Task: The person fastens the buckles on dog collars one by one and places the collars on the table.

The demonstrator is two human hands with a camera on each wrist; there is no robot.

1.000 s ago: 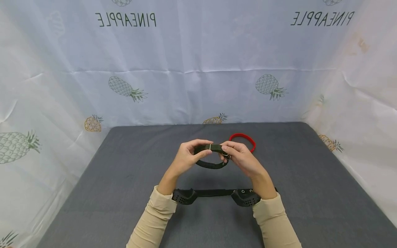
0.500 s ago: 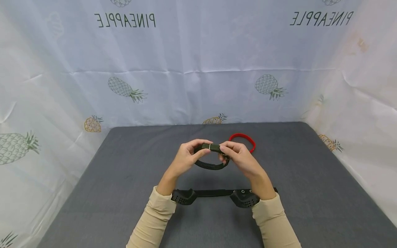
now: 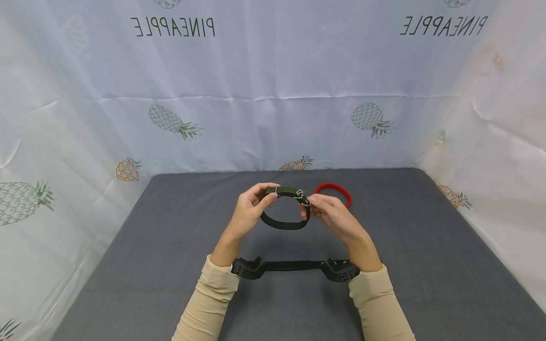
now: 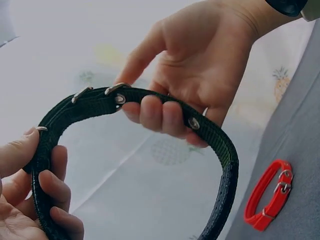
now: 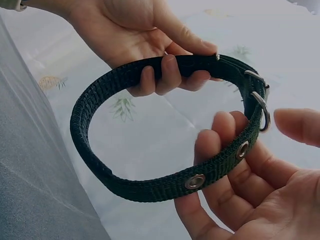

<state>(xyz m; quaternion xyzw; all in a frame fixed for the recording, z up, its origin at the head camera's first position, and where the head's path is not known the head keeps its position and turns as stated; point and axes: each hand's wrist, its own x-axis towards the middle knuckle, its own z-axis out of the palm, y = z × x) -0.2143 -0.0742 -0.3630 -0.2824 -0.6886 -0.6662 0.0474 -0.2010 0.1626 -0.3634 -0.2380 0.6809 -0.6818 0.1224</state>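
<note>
1. Your forearms, in beige fabric sleeves point(image 3: 206, 303), enter from the near edge.
2. A black perforated wrist unit point(image 3: 249, 269) sits at your left wrist, its counterpart point(image 3: 340, 271) at your right; a flat black strap point(image 3: 294, 265) shows between them.
3. Your left hand point(image 3: 249, 206) is clamped on the dark green woven-fabric collar point(image 3: 285, 224), the thumb at its thin metal keeper loop point(image 3: 276, 191).
4. Your right hand point(image 3: 337, 215) is also clamped on the collar, fingers curled round the band near the metal D-ring point(image 5: 264, 112).
5. The collar is held up between both hands as a rounded loop; its metal buckle point(image 3: 300, 193) lies between keeper loop and D-ring.
6. Farther back, a red buckled collar point(image 3: 334, 185) lies on the grey fabric-covered table point(image 3: 149, 265), beyond your right hand.
7. A white pineapple-print curtain point(image 3: 273, 61) hangs behind the table.
</note>
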